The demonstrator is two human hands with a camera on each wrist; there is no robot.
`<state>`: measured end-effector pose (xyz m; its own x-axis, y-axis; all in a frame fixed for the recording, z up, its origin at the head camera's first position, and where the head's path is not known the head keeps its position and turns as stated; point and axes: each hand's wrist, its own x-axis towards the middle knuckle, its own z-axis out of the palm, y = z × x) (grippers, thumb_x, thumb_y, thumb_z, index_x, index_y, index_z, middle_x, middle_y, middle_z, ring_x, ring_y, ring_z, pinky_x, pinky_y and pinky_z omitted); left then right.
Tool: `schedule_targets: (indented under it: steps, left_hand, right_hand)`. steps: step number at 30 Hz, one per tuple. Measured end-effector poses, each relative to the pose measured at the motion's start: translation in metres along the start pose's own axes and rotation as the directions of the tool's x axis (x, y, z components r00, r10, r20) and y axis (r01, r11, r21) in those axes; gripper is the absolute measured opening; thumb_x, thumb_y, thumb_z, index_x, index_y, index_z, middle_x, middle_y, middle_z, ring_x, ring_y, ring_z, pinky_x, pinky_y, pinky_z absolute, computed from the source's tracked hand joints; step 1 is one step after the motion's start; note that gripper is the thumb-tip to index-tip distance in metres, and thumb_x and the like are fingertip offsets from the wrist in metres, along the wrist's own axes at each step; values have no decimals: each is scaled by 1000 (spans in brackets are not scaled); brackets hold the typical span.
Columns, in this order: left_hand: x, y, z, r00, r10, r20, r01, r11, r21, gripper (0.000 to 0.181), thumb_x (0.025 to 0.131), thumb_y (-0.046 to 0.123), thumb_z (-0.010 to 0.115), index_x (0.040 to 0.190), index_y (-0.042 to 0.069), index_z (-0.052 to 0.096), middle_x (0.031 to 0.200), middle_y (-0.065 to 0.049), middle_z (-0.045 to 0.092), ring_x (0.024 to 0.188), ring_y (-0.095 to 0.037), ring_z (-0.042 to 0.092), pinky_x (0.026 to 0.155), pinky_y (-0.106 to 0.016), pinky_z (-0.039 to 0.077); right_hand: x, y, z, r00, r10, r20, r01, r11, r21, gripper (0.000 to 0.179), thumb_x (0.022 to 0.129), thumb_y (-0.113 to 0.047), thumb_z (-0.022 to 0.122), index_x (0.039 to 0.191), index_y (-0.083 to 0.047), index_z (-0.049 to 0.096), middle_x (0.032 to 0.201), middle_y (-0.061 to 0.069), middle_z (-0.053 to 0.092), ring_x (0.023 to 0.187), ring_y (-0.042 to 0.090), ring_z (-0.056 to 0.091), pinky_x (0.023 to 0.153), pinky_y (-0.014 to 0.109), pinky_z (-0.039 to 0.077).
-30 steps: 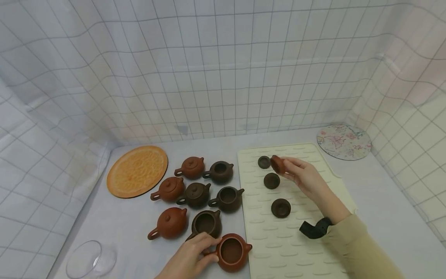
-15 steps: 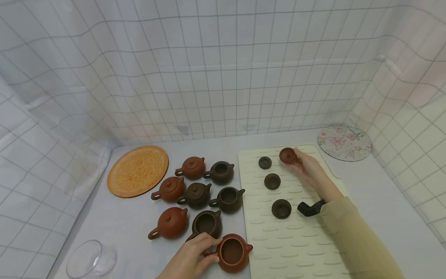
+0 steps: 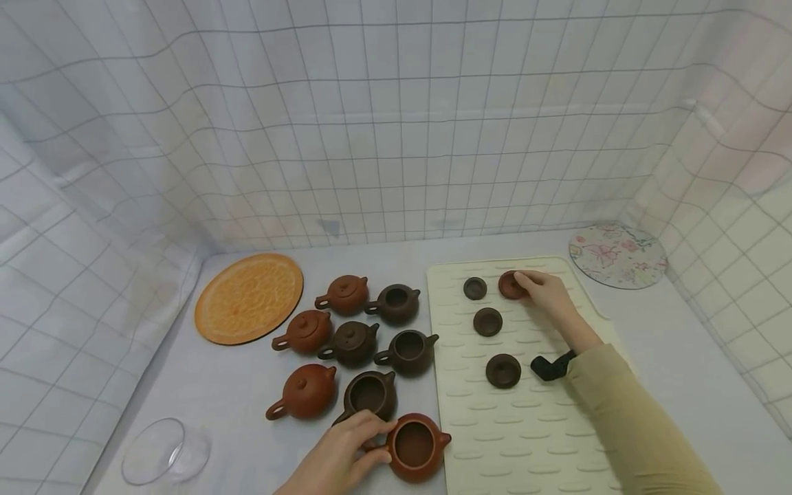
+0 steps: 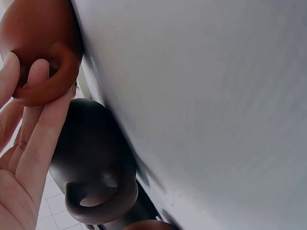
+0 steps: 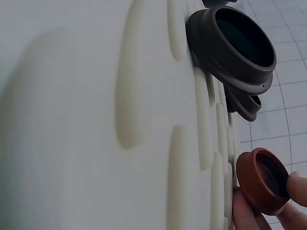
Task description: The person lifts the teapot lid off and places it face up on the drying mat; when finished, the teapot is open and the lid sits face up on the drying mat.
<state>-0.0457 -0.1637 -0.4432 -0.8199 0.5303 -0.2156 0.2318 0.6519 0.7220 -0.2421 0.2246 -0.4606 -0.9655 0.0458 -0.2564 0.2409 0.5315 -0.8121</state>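
Observation:
In the head view my left hand (image 3: 343, 450) grips the handle of a lidless red-brown clay teapot (image 3: 416, 474), its spout toward the cream mat. The left wrist view shows fingers (image 4: 39, 76) through that handle (image 4: 57, 86). At the far part of the mat, my right hand (image 3: 549, 297) holds a red-brown teapot lid (image 3: 509, 286) by its edge. That lid lies underside up, right at the mat's surface, with the thumb (image 5: 297, 188) on its rim in the right wrist view. Dark brown lids (image 3: 503, 371) lie upturned on the mat nearby.
Several lidded and lidless teapots, among them a dark open one (image 3: 369, 395), stand in rows left of the mat (image 3: 476, 426). An orange round placemat (image 3: 249, 298) and a floral one (image 3: 617, 256) lie behind. A clear glass container (image 3: 155, 450) is at front left.
My right hand has moved slightly right and turned the red-brown lid underside up, then lowered it to the mat beside the far dark lid. My left hand keeps its grip on the teapot handle.

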Motion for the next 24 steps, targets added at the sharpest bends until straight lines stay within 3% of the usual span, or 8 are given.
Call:
schedule_targets:
  steps: [7, 16, 24]
  left_hand:
    - [0, 1, 0, 999, 34, -24, -33, 999, 29, 42, 91, 38, 67, 125, 13, 67, 112, 6, 64, 89, 4, 54, 76, -20, 53]
    - [-1, 1, 1, 999, 35, -36, -33, 998, 47, 41, 91, 35, 68, 125, 13, 67, 111, 6, 63, 87, 5, 52, 74, -19, 52]
    - [-4, 6, -1, 996, 63, -70, -54, 991, 126, 41, 92, 39, 66, 127, 17, 66, 111, 8, 64, 93, 1, 58, 79, -23, 54]
  right_hand:
    - [-2, -5, 1, 996, -40, -80, 32, 995, -97, 56, 102, -42, 49, 142, -2, 51, 148, 24, 46, 140, 43, 38, 115, 54, 33]
    - [-2, -7, 3, 998, -33, -47, 27, 993, -115, 52, 104, -33, 48, 146, -1, 45, 150, 25, 41, 139, 45, 37, 113, 55, 34]
    - [-4, -6, 2, 996, -74, -48, 68, 992, -106, 54, 105, -34, 47, 146, 0, 44, 149, 26, 42, 139, 44, 37, 113, 54, 35]
